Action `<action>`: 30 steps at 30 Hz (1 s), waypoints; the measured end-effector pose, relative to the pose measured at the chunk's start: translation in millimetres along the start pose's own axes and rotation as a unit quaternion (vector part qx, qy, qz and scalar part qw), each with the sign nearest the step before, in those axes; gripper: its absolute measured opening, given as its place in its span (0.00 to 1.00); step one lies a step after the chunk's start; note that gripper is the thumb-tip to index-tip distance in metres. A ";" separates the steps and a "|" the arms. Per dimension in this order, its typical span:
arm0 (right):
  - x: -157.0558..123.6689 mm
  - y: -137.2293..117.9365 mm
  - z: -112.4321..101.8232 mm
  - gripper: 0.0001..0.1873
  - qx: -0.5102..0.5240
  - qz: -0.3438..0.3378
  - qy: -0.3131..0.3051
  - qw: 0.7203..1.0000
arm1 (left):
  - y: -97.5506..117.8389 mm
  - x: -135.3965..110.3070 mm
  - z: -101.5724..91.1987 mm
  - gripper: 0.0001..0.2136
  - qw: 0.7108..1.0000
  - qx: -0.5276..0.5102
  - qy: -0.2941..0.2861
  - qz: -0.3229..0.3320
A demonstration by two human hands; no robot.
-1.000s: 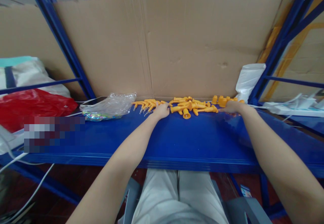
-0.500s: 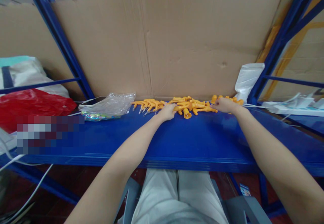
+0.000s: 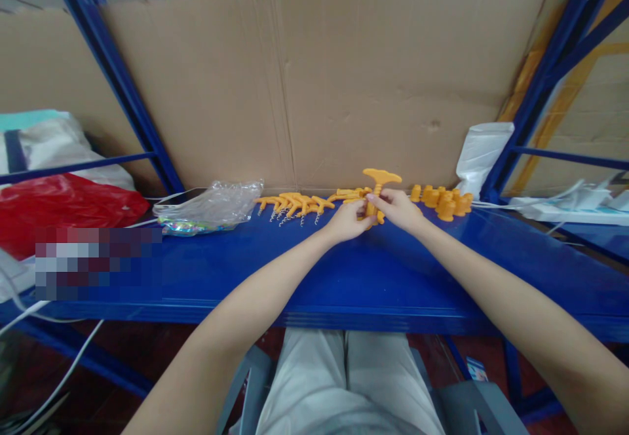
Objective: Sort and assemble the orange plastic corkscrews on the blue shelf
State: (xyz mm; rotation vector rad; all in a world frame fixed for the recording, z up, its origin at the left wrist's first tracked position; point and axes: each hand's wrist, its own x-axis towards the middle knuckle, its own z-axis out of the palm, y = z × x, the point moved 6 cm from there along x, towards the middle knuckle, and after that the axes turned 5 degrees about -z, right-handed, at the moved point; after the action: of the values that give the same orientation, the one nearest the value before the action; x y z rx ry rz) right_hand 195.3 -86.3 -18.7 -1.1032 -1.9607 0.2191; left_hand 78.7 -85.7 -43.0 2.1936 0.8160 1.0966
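Note:
An orange corkscrew stands roughly upright between my hands, its wide T-shaped handle at the top. My left hand is closed around its lower part. My right hand pinches it just below the handle, thumb and fingers against the stem. Fingers hide most of its lower body. Behind and beside my hands lie more orange pieces, partly covered. To the left, several orange handles with metal spirals lie in a row. On the right stand several small orange cup-shaped pieces.
Left on the blue shelf are a clear plastic bag with colourful contents and a red bag. A cardboard sheet forms the back. White packaging and a power strip sit at the right.
My right hand has come left from the cup-shaped pieces to meet my left hand, which has shifted right. A corkscrew is now raised upright between them; another spiral handle shows at left.

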 end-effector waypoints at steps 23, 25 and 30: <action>-7.1 -4.6 -8.1 0.09 -0.193 -0.065 -0.145 0.968 | -19.4 8.1 -42.8 0.02 0.996 0.029 0.080 -0.039; -5.0 2.8 -13.8 0.10 -0.126 -0.046 -0.119 0.984 | -24.1 9.4 -47.8 0.01 0.994 -0.007 0.098 -0.052; -5.7 26.3 -19.0 0.07 0.195 0.113 -0.050 0.973 | -37.0 9.9 -58.1 0.04 0.982 -0.093 0.149 -0.075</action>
State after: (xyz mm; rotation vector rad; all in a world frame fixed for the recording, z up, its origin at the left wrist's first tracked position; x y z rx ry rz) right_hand 227.1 -79.6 -23.8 -1.0633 -1.7723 0.7619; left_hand 25.1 -42.3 -33.9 1.8089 0.9467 1.3840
